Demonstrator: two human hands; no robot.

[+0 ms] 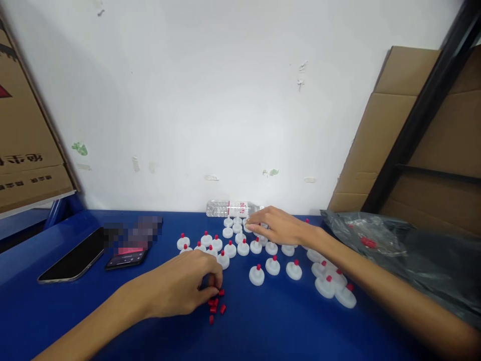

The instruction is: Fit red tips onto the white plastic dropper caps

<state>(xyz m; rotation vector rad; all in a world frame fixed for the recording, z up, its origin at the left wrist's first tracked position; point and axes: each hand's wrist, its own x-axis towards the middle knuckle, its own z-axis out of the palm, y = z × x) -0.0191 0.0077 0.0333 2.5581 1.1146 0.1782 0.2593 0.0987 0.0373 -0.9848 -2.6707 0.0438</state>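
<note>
My left hand [191, 281] is low over the blue table, thumb and forefinger pinched together on a small red cap [221, 292]. Just below those fingertips lies a loose pile of several more red caps [213, 309]. Farther back, my right hand [276, 225] reaches over the white round lids, its fingers stretched out at a bare-tipped white lid [228, 232] group without a visible hold. Many white lids in front carry a red tip, such as the red-tipped lid [257, 275]. Some lids are hidden beneath my right hand and forearm.
A clear plastic bottle [233, 208] lies against the wall. Two phones, one a black phone [73, 255], rest at left. On the right, a dark plastic bag [424, 265] bears a clear bag with red pieces [368, 242]. Cardboard [379, 135] leans behind.
</note>
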